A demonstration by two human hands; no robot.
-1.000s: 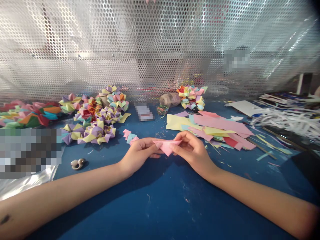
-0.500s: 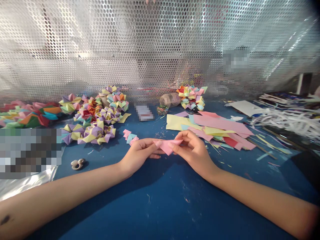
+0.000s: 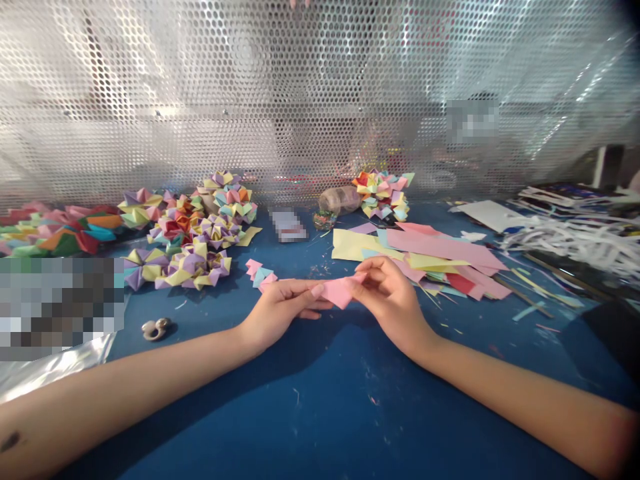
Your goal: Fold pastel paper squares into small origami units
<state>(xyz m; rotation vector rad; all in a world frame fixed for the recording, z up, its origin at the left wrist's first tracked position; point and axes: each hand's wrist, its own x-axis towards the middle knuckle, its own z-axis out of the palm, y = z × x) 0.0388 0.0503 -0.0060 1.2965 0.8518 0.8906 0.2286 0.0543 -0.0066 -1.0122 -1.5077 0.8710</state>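
Between my two hands is a small folded piece of pink paper, its point facing down toward me. My left hand pinches its left end between thumb and fingers. At the other end, my right hand grips the paper with thumb and bent fingers. Just behind my left hand lie small folded pink and blue paper pieces, partly covered by it. Right behind my right hand is a pile of coloured paper strips.
Folded-paper balls crowd the back left, and another paper ball stands at the back by the perforated metal screen. A ring-shaped object lies at left. Shredded white paper heaps at right on the blue table.
The pink paper has tilted and shifted slightly right, its right end now higher. My right fingers have moved a little along it; my left hand is nearly still.
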